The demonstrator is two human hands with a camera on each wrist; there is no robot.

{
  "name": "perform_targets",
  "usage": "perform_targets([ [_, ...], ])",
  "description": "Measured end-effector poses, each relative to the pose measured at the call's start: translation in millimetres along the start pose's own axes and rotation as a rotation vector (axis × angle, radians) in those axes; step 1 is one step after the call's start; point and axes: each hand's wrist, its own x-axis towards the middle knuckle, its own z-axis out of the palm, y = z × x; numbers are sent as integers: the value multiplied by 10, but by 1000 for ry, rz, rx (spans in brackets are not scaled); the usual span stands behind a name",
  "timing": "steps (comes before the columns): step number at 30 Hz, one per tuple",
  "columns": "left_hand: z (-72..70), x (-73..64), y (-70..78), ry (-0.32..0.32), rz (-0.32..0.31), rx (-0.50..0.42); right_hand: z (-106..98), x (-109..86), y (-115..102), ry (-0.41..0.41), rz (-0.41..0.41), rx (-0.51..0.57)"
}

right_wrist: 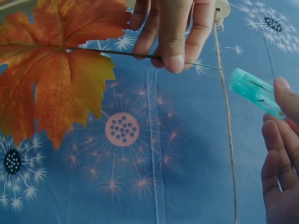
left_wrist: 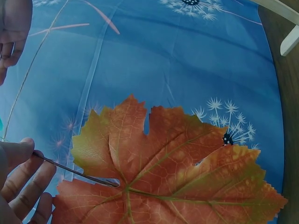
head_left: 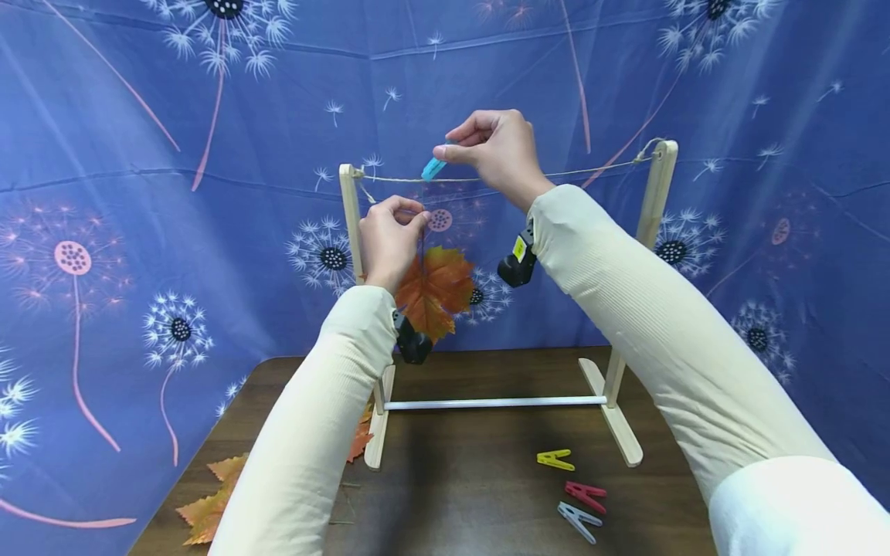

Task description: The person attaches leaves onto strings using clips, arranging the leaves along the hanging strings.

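My left hand (head_left: 395,238) pinches the thin dark stem (right_wrist: 112,52) of an orange autumn leaf (head_left: 436,289), which hangs below the fingers. In the right wrist view the stem's tip reaches up to the twine line (right_wrist: 226,112). Above the line, my right hand (head_left: 497,150) pinches a turquoise clothespin (right_wrist: 252,92) between thumb and fingers. The clothespin's front end points down and left, right at the twine in the head view. In the left wrist view the leaf (left_wrist: 173,172) spreads wide, its green-yellow edges showing.
The twine runs between two wooden posts (head_left: 656,193) of a stand with a white crossbar (head_left: 494,403). On the brown table (head_left: 480,494) lie yellow (head_left: 555,459), red (head_left: 586,495) and grey (head_left: 579,522) clothespins. More leaves (head_left: 212,506) lie at the left, partly behind my left sleeve.
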Motion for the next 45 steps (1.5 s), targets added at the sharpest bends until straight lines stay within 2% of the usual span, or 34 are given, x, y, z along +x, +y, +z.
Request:
perform_targets([
  [7,39,30,31,5,-12,-2,42,30,13,-34,12,-34],
  [20,71,51,46,20,-12,28,52,51,54,-36,23,-35],
  [36,35,86,25,24,7,38,126,63,52,-56,12,-104],
  [45,-10,82,43,5,-4,80,103,55,51,-59,15,-89],
])
